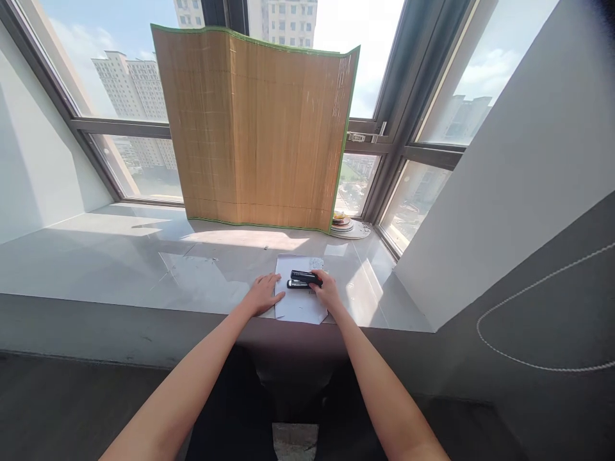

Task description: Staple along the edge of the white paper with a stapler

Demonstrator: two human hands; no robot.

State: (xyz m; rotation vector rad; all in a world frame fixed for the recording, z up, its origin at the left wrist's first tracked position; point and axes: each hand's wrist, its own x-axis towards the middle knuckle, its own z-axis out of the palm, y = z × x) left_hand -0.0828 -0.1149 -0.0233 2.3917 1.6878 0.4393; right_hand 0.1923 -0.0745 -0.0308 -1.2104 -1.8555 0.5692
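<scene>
Two bare arms point(192, 378) of ours reached forward over our dark-clad legs point(221, 410) to a pale windowsill point(120, 269). Our left hand point(262, 294) lay palm down and unclenched, its fingertips on the left edge of a white sheet of paper point(300, 308). Our right hand point(328, 292) was wrapped around the right end of a black stapler point(300, 279) — which was over the upper half of the paper, its left end toward our left hand, a gap showing between its two arms. Past the paper, sunlight fell in patches. Farther back, a green-edged bamboo mat point(278, 128) stood before the window point(379, 153) — just beside its lower right corner sat a small stack of dishes point(342, 224). Beyond the glass we saw tall buildings point(137, 83).
</scene>
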